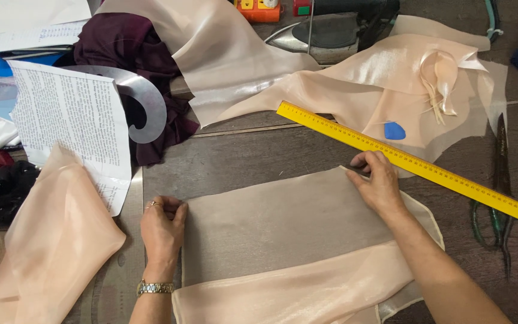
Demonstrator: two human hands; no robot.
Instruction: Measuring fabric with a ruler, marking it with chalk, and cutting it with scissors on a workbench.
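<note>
**Layout of the Work Table**

A folded sheet of fabric [283,222] is laid flat on the table [259,150], near the front edge. Its left edge is pressed by the left hand [163,231]; its far right corner is held by the right hand [379,183]. Just behind the right hand, a ruler [400,157] is placed diagonally, its far end resting on a second fabric piece [391,90]. A chalk piece [394,131] lies on that fabric, beside the ruler. Scissors [499,198] are found to the right of the ruler. An iron [331,30] stands at the back. To the left, a printed paper [70,120] is overlapped by a curved template [142,102], with a folded cloth [55,240] in front.
</note>
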